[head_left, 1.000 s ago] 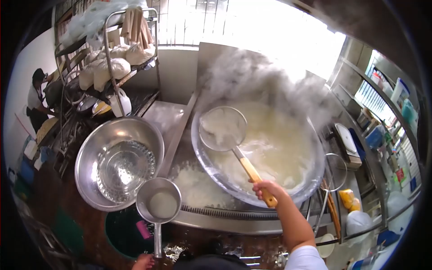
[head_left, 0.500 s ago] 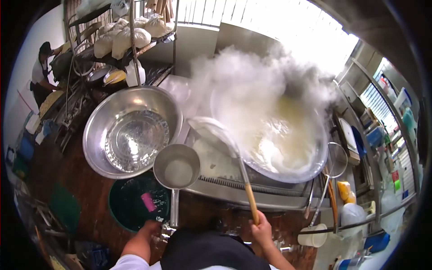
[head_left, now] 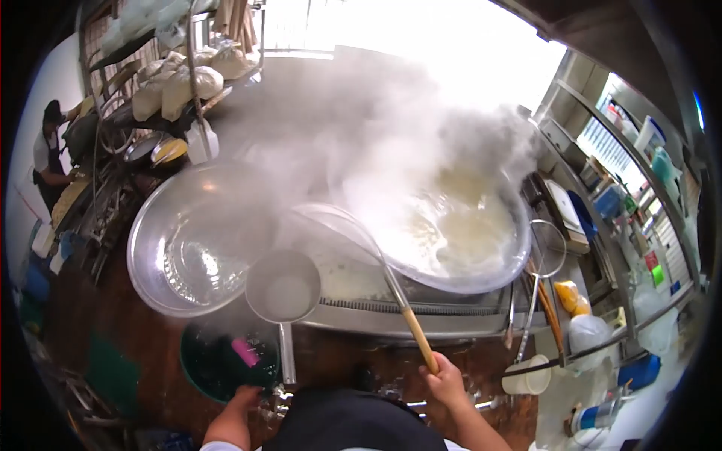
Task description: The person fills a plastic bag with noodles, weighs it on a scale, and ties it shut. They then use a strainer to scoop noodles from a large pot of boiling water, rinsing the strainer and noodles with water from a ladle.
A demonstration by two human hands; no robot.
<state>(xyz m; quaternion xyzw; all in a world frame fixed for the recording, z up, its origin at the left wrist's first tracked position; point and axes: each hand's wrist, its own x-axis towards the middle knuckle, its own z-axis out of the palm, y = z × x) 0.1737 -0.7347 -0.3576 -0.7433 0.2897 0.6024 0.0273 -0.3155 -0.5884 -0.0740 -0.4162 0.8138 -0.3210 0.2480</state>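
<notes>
My right hand (head_left: 447, 379) is closed around the wooden handle of a long skimmer (head_left: 410, 319). Its wide round head is over the stovetop, blurred by steam, left of a large pot (head_left: 519, 263) of bubbling pale liquid. My left hand (head_left: 247, 396) is low by the rim of a dark green tub (head_left: 197, 376); its fingers are too dark and small to make out. A pink cylinder (head_left: 244, 352) lies in the tub. Above the tub is a metal saucepan (head_left: 283, 289), its handle pointing toward me, just right of my left hand. A wide steel basin (head_left: 147, 259) sits beside the saucepan.
Steam hides much of the stove (head_left: 391, 323) and the back wall. A rack with bagged goods (head_left: 192, 86) stands at left, where another person (head_left: 51, 161) works. At right are a round wire strainer (head_left: 549, 252), a white bucket (head_left: 526, 376) and metal shelving.
The view has turned slightly. Steam has spread left over the basin and saucepan. The skimmer stays in my right hand, its head still over the stovetop beside the pot.
</notes>
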